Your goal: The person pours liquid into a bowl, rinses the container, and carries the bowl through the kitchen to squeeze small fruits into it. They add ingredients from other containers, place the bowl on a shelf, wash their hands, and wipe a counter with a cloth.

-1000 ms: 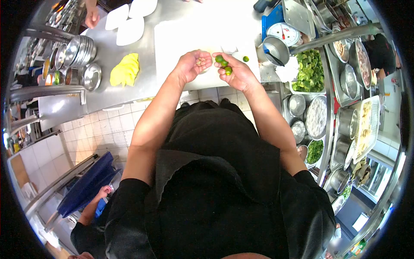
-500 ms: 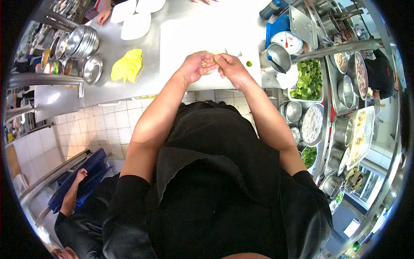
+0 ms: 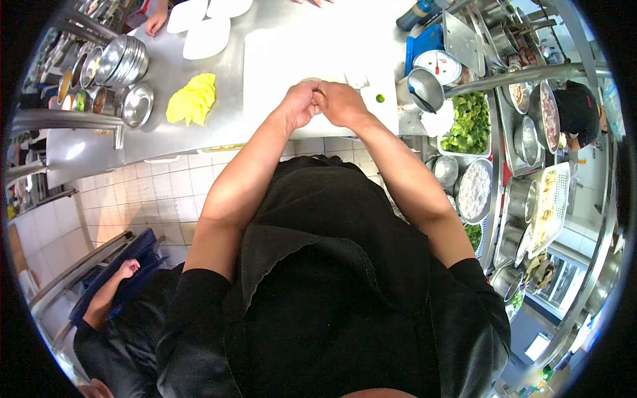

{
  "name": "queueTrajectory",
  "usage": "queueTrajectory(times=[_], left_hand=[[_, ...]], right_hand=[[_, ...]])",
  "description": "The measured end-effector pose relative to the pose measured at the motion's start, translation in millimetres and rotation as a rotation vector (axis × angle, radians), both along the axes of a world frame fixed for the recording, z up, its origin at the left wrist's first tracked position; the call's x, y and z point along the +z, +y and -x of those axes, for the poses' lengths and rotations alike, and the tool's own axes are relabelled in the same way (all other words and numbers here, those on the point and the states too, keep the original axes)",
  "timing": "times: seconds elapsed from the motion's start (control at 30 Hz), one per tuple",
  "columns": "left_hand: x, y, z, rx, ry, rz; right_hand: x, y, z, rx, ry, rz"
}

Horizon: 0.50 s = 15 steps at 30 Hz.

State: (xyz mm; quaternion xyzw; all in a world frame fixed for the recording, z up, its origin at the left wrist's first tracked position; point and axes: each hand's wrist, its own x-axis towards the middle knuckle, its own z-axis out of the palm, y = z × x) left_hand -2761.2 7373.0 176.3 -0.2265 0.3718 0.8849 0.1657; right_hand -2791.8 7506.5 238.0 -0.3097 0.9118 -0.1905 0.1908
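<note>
Over the white cutting board (image 3: 265, 66), my left hand (image 3: 300, 106) and my right hand (image 3: 342, 105) are pressed together. My right fingers are closed around a small green lime piece, which showed at its fingertips half a second ago and is now mostly hidden. The left fingers are curled against the right hand; what they hold, if anything, is hidden. Just beyond the hands the pale rim of a bowl (image 3: 310, 80) shows in part. A small cut lime piece (image 3: 380, 98) lies on the board to the right. A grey, blade-like shape (image 3: 358, 80) lies near it, washed out by glare.
Yellow cloths (image 3: 191, 99) and white plates (image 3: 207, 38) lie left on the steel table. Stacked metal bowls (image 3: 123, 61) stand farther left. At right are a dial scale (image 3: 438, 66), a metal pot (image 3: 424, 89) and a leafy-greens tray (image 3: 466, 123). A co-worker's arm (image 3: 106, 292) shows lower left.
My right hand has moved left and closed in against my left hand, covering the green lime piece. My left fingers, extended before, are now curled. The view has shifted slightly.
</note>
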Motion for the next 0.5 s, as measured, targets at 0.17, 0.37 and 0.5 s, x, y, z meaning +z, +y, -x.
queueTrajectory(times=[0.17, 0.37, 0.5], left_hand=[[10.2, 4.2, -2.7, 0.039, -0.021, 0.030], [19.0, 5.3, -2.0, 0.033, -0.045, 0.057], [16.0, 7.5, 1.9, 0.057, -0.072, 0.054]], right_hand=[[-1.8, -1.8, 0.3, -0.009, 0.045, -0.012], [-6.2, -1.6, 2.8, -0.041, 0.035, 0.021], [-8.4, -0.8, 3.5, -0.042, 0.057, 0.043]])
